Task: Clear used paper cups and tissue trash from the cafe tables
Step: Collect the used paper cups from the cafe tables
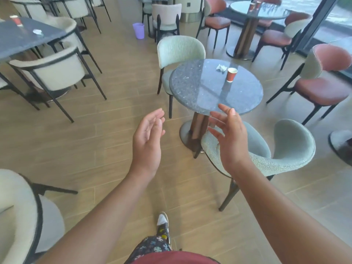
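Floor (114, 149): tan wood-look planks, with daylight glare from the glass wall (337, 21) at upper right. Round dark speckled counter (200, 88) on a pedestal base, centre-right, flanked by two pale green upholstered chairs (181, 49); second round counter (270, 13) farther back among rust-red chairs (322, 92). Left side: dark rectangular counter (22, 40) ringed by cream armchairs (53, 71) on thin black legs.

Centre right: red paper cup (231, 74), white inside, upright on far right part of round speckled table (200, 88); crumpled white tissue (221, 68) just beside it, far-left. Far left, on dark table (19, 42): second red cup (15, 20), upright; tissue wad (37, 32) nearer, apart. On far right table (270, 13): two red cups (254, 5), blurred.
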